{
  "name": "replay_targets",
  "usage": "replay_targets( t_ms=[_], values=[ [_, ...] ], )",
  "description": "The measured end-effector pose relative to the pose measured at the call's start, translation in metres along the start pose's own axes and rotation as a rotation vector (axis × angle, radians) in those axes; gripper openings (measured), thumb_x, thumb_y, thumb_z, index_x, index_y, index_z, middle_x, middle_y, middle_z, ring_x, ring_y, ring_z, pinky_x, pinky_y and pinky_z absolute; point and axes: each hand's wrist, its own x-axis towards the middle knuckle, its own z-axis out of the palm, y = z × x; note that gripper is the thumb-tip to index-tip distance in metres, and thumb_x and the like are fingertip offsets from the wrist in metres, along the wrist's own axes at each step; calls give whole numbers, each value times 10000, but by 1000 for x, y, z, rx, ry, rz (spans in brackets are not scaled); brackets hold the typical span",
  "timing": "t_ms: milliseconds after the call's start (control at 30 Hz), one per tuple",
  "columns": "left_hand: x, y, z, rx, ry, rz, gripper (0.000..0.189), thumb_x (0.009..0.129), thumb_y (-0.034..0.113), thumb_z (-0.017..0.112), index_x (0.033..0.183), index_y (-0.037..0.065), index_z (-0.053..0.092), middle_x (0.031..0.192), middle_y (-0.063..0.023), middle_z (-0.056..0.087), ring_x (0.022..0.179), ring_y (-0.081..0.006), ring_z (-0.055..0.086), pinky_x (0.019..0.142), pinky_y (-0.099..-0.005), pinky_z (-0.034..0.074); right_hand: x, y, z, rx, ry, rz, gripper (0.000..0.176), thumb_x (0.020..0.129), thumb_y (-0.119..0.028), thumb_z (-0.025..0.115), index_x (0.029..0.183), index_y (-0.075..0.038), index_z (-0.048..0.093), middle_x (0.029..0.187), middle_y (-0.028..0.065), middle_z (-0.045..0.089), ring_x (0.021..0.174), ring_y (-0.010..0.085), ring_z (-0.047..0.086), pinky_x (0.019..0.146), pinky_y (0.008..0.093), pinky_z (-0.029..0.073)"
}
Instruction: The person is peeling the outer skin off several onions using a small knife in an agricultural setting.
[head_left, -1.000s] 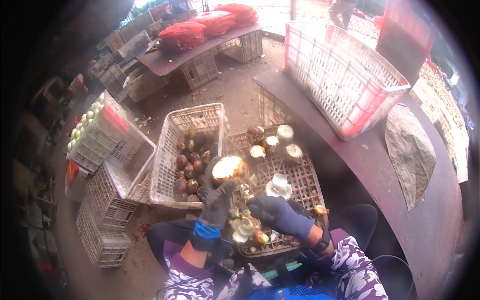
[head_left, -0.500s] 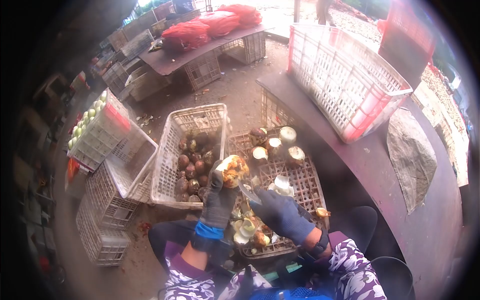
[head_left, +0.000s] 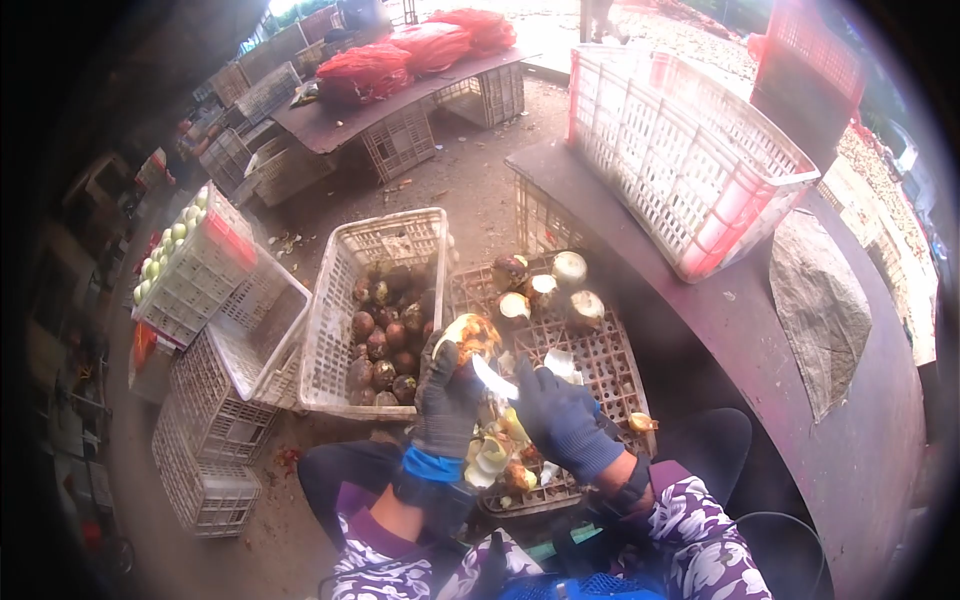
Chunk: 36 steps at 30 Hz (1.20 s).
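Observation:
My left hand, in a dark glove, is wrapped round a partly peeled round vegetable, cream with orange-brown patches. Gripped in my gloved right hand is a knife, its bright blade pointing up and left, just below the vegetable. Beneath both hands lies an upturned grid-bottomed crate. Curved pale peelings are heaped on its near side. Toward its far side stand several trimmed pieces with white cut faces, among them a pale one.
A crate of brownish round vegetables stands left of my hands. Farther left are stacked crates, one holding pale green-white produce. A long table curves along my right, bearing a large white crate. Red bags lie on the back table.
The knife has turned, its blade now bright and angled up beside the vegetable. The vegetable has tilted slightly in my left hand, and my right hand has shifted a little.

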Motion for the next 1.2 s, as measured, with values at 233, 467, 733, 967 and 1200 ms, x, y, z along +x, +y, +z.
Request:
replay_targets(
  t_ms=[233, 467, 733, 967, 1200],
  values=[
    [-1, -9, 5, 106, 76, 155, 448, 893, 163, 650, 1287, 85, 451, 1195, -86, 546, 1061, -195, 557, 922, -346, 484, 9, -5, 6, 80, -81, 143, 415, 896, -176, 531, 1241, 4, 387, 982, 166, 579, 829, 307, 660, 669, 415, 522],
    [-2, -6, 23, 137, 72, 245, 508, 875, 81, 653, 1308, 116, 390, 1183, -85, 506, 1066, -192, 529, 910, -350, 487, 16, 1, 21, 366, -7, 135, 303, 911, -202, 537, 1141, -25, 451, 916, 175, 620, 781, 356, 653, 690, 448, 509],
    [2, -1, 10, 251, 53, 269, 522, 873, 74, 643, 1322, 133, 383, 1199, -84, 494, 1087, -194, 517, 938, -359, 470, 13, 7, -5, 1348, -276, 104, 265, 939, -174, 559, 1156, -24, 583, 825, 47, 641, 755, 111, 596, 693, 264, 487],
    [2, 7, 11, 222, 75, 296, 519, 874, 84, 650, 1327, 140, 402, 1186, -63, 512, 1073, -178, 520, 936, -356, 472, 5, 12, 9, 621, 50, -57, 197, 916, -211, 569, 1024, -47, 563, 869, 136, 644, 772, 300, 656, 675, 396, 511],
    [6, 1, -4, 147, 25, 223, 513, 874, 86, 661, 1321, 143, 417, 1172, -67, 527, 1074, -188, 530, 916, -352, 492, 5, 4, -4, 409, 127, -3, 300, 894, -236, 601, 1128, -71, 512, 953, 164, 639, 806, 368, 638, 687, 448, 509]
  ],
)
